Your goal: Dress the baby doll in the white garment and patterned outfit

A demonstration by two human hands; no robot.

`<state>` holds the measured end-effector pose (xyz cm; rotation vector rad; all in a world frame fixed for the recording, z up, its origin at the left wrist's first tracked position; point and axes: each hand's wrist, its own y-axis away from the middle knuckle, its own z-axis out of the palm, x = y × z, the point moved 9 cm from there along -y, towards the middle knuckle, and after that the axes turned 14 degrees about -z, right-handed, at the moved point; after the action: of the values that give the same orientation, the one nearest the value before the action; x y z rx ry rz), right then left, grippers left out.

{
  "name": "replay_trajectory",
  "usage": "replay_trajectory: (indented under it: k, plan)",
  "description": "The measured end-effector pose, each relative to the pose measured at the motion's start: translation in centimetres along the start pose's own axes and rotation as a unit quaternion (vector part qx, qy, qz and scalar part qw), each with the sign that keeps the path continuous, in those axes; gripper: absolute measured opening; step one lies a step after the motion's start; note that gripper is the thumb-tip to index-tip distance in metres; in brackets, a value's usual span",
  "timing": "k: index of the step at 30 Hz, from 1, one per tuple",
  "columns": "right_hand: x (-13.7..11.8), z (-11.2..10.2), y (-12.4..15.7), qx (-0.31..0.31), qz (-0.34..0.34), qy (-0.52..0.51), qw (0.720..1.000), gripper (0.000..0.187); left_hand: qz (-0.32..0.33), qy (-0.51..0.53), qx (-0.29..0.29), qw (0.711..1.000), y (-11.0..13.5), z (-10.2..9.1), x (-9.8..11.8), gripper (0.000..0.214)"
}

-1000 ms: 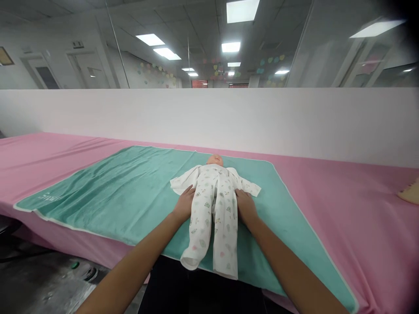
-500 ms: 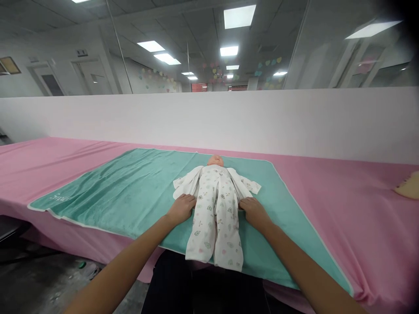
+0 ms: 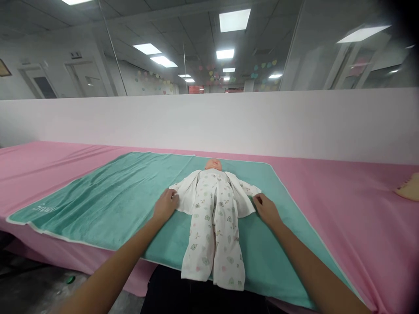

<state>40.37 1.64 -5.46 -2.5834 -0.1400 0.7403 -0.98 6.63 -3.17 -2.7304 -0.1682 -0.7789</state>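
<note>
A baby doll (image 3: 213,164) lies on its back on a teal towel (image 3: 114,200), head toward the white partition. Patterned white baby pants (image 3: 213,235) are laid over its body, their legs reaching the towel's near edge. Beneath them an open white jacket (image 3: 244,198) is spread out to both sides. My left hand (image 3: 166,205) pinches the jacket's left flap at its outer edge. On the other side, my right hand (image 3: 266,209) grips the edge of the right flap. Both hands are closed on the cloth.
The towel lies on a long table under a pink cloth (image 3: 360,209). A white partition (image 3: 262,122) with glass above it runs along the far side. A tan object (image 3: 407,188) sits at the far right edge. Grey floor (image 3: 49,283) shows at lower left.
My hands have moved outward from beside the pants to the jacket's outer edges, and the flaps now lie spread wider. The camera view has shifted a little.
</note>
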Motion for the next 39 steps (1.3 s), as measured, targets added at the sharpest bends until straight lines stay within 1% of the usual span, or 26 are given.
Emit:
replay_trajectory:
  k: [2,4,7,9,11,13,15,17,19,21,22,24,26,27,28,29,30,31,32,33,34,36,37,39]
  plan:
    - [0.6,0.7,-0.9,-0.022,0.022,0.009,0.999,0.041,-0.07,0.001,0.012,0.997,-2.1,0.6,-1.6,0.036]
    - [0.8,1.6,-1.5,-0.061,0.038,0.022,0.997,0.049,-0.092,-0.012,0.007,0.996,-3.5,1.4,-2.4,0.043]
    - [0.5,2.5,-1.8,-0.096,0.049,-0.004,0.994,0.052,-0.069,-0.014,-0.018,0.997,-4.0,2.2,-2.3,0.042]
    - [-0.3,2.9,-1.7,-0.099,0.024,-0.063,0.993,0.049,-0.031,0.007,-0.051,0.998,-3.6,2.6,-1.7,0.041]
    - [-1.2,3.4,-1.6,-0.103,-0.009,-0.138,0.985,0.044,0.003,0.022,-0.08,0.997,-3.0,2.9,-1.0,0.04]
    - [-1.7,3.9,-1.3,-0.11,-0.022,-0.2,0.973,0.039,0.001,0.039,-0.099,0.994,-2.6,3.0,-0.9,0.037]
    - [-1.3,3.9,-1.2,-0.089,-0.007,-0.225,0.97,0.035,-0.031,0.074,-0.095,0.992,-2.5,2.6,-1.4,0.035]
    - [-0.2,3.2,-1.3,-0.035,0.026,-0.232,0.972,0.032,-0.067,0.127,-0.081,0.986,-2.5,2.0,-1.9,0.034]
    - [0.7,2.6,-1.2,0.009,0.053,-0.256,0.965,0.031,-0.098,0.185,-0.081,0.975,-2.7,1.3,-1.7,0.034]
    - [1.0,2.6,-1.2,0.007,0.058,-0.284,0.957,0.033,-0.118,0.235,-0.1,0.959,-3.0,0.5,-0.2,0.037]
    - [0.9,2.7,-1.2,-0.005,0.053,-0.285,0.957,0.035,-0.117,0.254,-0.112,0.953,-3.1,0.0,1.3,0.039]
    - [0.6,2.5,-1.2,-0.026,0.039,-0.263,0.964,0.039,-0.093,0.279,-0.124,0.948,-3.1,-1.2,5.5,0.042]
    - [0.4,2.2,-1.3,-0.032,0.034,-0.235,0.971,0.041,-0.022,0.28,-0.117,0.953,-2.1,-2.3,10.6,0.042]
    - [0.5,2.0,-1.3,-0.03,0.038,-0.23,0.972,0.041,0.03,0.268,-0.115,0.956,-1.1,-2.4,13.2,0.04]
    - [0.6,2.0,-1.3,-0.028,0.046,-0.232,0.971,0.04,0.08,0.238,-0.119,0.961,0.3,-2.0,15.6,0.037]
    - [0.8,2.0,-1.3,-0.025,0.058,-0.238,0.969,0.039,0.131,0.187,-0.129,0.965,2.0,-1.1,17.5,0.033]
    - [1.1,2.0,-1.3,-0.021,0.07,-0.247,0.966,0.038,0.173,0.116,-0.15,0.967,3.9,0.5,18.8,0.029]
    - [1.4,2.1,-1.3,-0.016,0.085,-0.257,0.962,0.038,0.205,0.038,-0.165,0.964,5.7,2.2,19.4,0.027]
    - [1.7,2.2,-1.2,-0.013,0.104,-0.275,0.956,0.038,0.228,-0.032,-0.173,0.958,7.3,3.8,19.5,0.026]
    - [2.0,2.4,-1.0,-0.016,0.127,-0.301,0.945,0.038,0.244,-0.091,-0.169,0.951,8.6,5.1,19.3,0.025]
    - [2.2,2.8,-0.7,-0.026,0.151,-0.337,0.929,0.036,0.255,-0.13,-0.159,0.945,9.6,6.0,18.9,0.025]
    - [1.9,3.8,-0.1,-0.069,0.189,-0.431,0.88,0.031,0.264,-0.154,-0.133,0.943,10.6,6.5,18.2,0.025]
    - [1.4,4.2,0.3,-0.1,0.197,-0.479,0.85,0.028,0.265,-0.146,-0.123,0.945,10.7,6.4,18.0,0.026]
    - [0.0,4.7,1.0,-0.158,0.191,-0.555,0.794,0.025,0.261,-0.118,-0.113,0.951,10.6,5.9,17.7,0.027]
